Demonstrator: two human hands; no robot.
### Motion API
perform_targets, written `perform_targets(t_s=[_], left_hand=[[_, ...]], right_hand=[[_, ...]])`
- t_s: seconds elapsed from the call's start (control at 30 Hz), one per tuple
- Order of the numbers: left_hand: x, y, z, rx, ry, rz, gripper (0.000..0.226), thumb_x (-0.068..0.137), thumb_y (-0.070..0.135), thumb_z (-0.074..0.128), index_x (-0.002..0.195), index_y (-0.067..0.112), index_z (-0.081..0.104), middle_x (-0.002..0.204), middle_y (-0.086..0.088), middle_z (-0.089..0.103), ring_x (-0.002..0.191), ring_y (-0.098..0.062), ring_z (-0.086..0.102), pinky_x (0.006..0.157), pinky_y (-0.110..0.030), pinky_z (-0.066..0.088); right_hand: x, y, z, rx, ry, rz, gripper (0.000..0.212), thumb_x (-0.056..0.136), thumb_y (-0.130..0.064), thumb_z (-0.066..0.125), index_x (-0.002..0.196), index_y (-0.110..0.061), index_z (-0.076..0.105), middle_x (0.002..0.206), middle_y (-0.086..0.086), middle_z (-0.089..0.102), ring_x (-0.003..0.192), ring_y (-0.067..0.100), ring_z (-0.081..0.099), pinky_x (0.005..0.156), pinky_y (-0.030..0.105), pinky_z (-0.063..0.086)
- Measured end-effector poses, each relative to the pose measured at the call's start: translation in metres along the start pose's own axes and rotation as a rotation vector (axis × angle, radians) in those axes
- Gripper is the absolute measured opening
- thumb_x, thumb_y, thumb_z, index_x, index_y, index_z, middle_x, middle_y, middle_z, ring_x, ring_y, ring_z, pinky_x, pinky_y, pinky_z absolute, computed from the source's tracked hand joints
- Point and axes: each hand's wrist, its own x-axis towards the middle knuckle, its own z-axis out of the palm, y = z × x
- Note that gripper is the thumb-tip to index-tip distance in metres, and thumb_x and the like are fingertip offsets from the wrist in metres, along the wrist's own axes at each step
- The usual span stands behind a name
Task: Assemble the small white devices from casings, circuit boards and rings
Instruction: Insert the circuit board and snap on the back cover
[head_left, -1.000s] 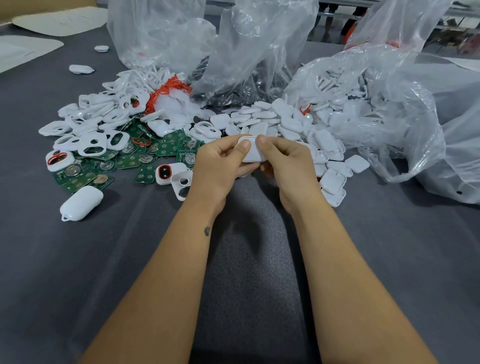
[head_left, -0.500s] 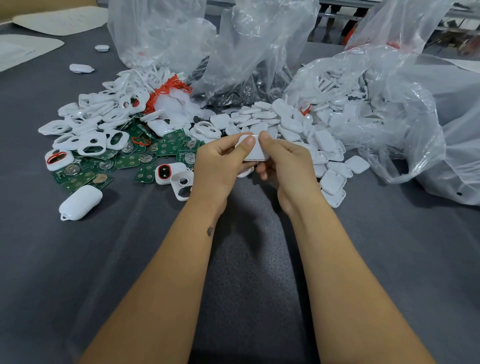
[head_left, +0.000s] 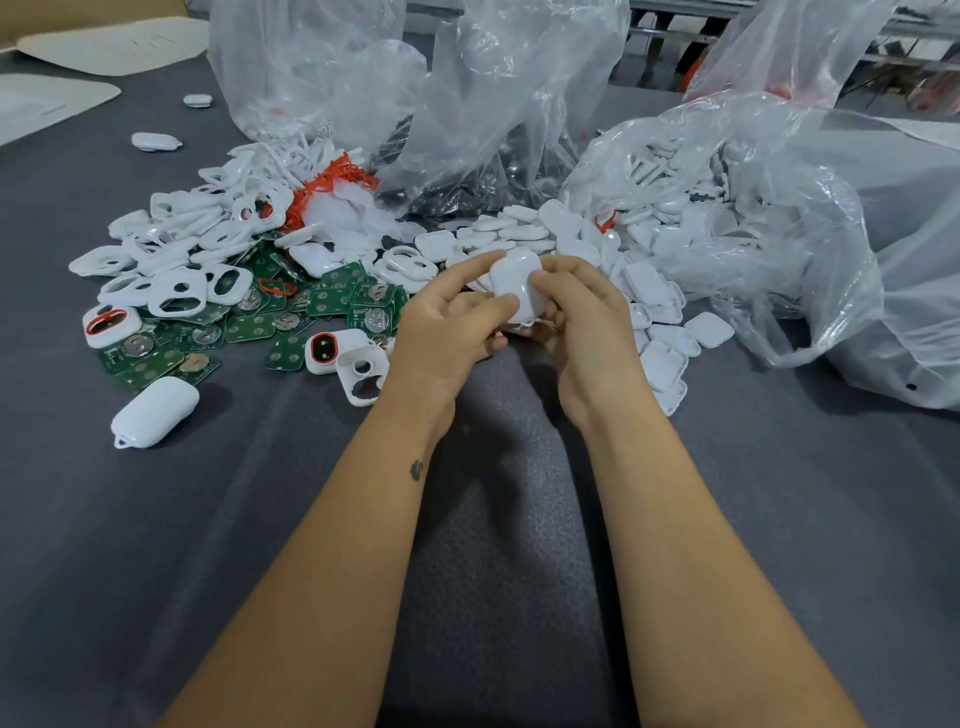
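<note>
Both hands have turned the white casing (head_left: 517, 283) since a second ago, so that it now stands more on edge between them instead of lying flat under the thumbs. Left hand (head_left: 447, 332) pinches it from the left, thumb on its lower face and forefinger reaching over the top; right hand (head_left: 587, 332) has its grip curled round the right side, thumb pressed on the front. It is held just above the grey bench (head_left: 519, 571), near the middle. Green circuit boards (head_left: 332, 299) lie toward the left edge, ringed white frames (head_left: 176, 291) among them. One finished white device (head_left: 155, 410) lies near the left edge. Clear plastic bags (head_left: 753, 218) of white shells crowd the far side.
</note>
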Motion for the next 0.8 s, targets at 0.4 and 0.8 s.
perform_targets(t_s=[0.4, 0.8], left_hand=[[0.003, -0.003, -0.005, 0.053, 0.105, 0.086, 0.009, 0.089, 0.014, 0.069, 0.094, 0.010, 0.075, 0.091, -0.011, 0.075, 0.084, -0.025, 0.071, 0.076, -0.036, 0.060], [0.004, -0.009, -0.001, -0.032, 0.121, 0.034, 0.011, 0.094, 0.013, 0.063, 0.091, 0.007, 0.072, 0.084, -0.010, 0.074, 0.080, -0.018, 0.069, 0.080, -0.030, 0.059]], right_hand=[[-0.002, 0.009, 0.003, -0.190, -0.007, -0.118, 0.009, 0.091, -0.011, 0.064, 0.090, -0.007, 0.072, 0.085, 0.006, 0.070, 0.080, 0.013, 0.062, 0.072, 0.027, 0.049], [-0.001, 0.012, 0.003, -0.114, 0.042, -0.043, 0.020, 0.096, -0.019, 0.058, 0.092, -0.006, 0.073, 0.085, 0.007, 0.071, 0.080, 0.016, 0.063, 0.077, 0.034, 0.052]])
